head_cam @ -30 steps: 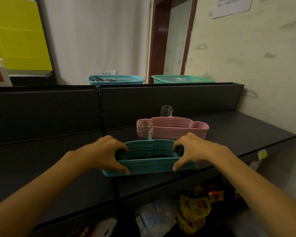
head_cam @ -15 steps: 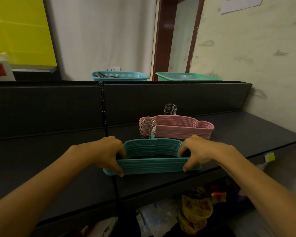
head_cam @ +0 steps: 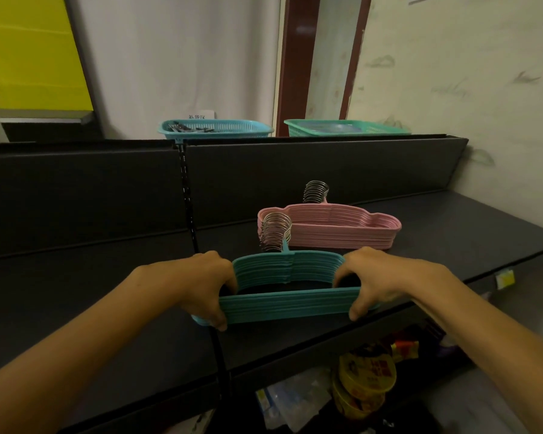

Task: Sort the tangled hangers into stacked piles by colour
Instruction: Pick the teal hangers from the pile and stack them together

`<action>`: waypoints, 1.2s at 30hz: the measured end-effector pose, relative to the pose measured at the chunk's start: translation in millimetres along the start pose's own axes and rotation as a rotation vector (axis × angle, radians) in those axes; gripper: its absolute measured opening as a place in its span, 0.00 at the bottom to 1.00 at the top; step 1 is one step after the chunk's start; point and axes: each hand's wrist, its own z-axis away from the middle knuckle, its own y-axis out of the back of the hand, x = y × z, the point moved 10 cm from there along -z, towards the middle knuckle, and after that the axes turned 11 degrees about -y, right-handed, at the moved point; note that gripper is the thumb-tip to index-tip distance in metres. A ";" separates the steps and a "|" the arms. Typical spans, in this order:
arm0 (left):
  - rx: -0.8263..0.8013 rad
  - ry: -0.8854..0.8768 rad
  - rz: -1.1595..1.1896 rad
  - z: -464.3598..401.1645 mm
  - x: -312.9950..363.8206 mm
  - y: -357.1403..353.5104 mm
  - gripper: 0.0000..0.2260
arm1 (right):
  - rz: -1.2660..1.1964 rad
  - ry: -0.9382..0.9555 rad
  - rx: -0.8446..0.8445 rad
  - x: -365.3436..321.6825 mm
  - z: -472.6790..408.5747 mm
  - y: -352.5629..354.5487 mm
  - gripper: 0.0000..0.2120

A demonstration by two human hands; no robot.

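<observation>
A neat stack of teal hangers (head_cam: 287, 305) lies on the black shelf (head_cam: 452, 233), its metal hooks (head_cam: 275, 231) pointing up at the back. My left hand (head_cam: 201, 283) grips the stack's left end, fingers curled round the bottom bar. My right hand (head_cam: 380, 277) grips the right end the same way. Behind it, a stack of pink hangers (head_cam: 336, 228) rests on the shelf, with its own bunch of hooks (head_cam: 315, 192).
A blue basket (head_cam: 215, 128) and a green basket (head_cam: 345, 128) stand on top of the shelf's back panel. A wall closes off the right side. Below the shelf lie yellow tubs (head_cam: 365, 386) and plastic-wrapped goods (head_cam: 286, 402).
Both hands keep their grip on the teal stack's ends; my left thumb has shifted slightly inward. The view has tilted a little; the stacks stay in place.
</observation>
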 end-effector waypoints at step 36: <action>0.130 0.072 0.114 5.9 23.1 69.2 0.35 | -0.233 0.138 0.173 24.4 29.8 46.7 0.34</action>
